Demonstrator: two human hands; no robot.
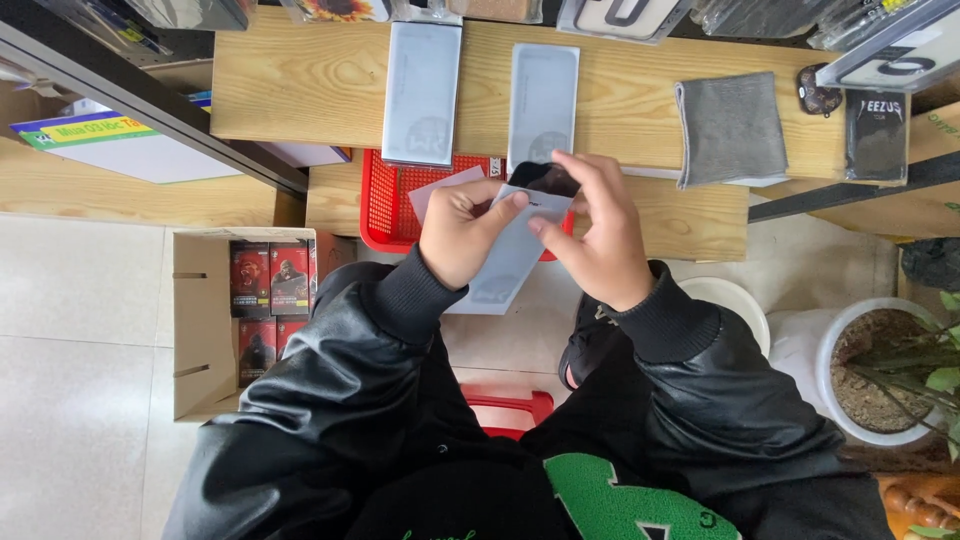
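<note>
Both hands are in the middle of the frame, held up over the edge of the wooden counter point(640, 215). The left hand point(462, 232) pinches a long pale grey sleeve point(505, 262) that hangs down toward the person's lap. The right hand point(592, 235) curls around a thin dark glass sheet point(545, 179) that sticks out of the top of the sleeve. So both hands are closed on something, and they are touching each other's things.

Under the hands sits a red basket point(385, 205) with a white card point(440, 190) in it. Two more grey sleeves point(421, 80) lie flat on the counter at the top of the frame. A grey cloth point(728, 128) lies in the upper right. A cardboard box point(200, 320) with small red packs stands on the floor at lower left.

The dark sheet looks thin and smooth. I think it could slip and fall to the hard floor if the fingers let go too soon. Fingers on its flat face could also leave smudges.
</note>
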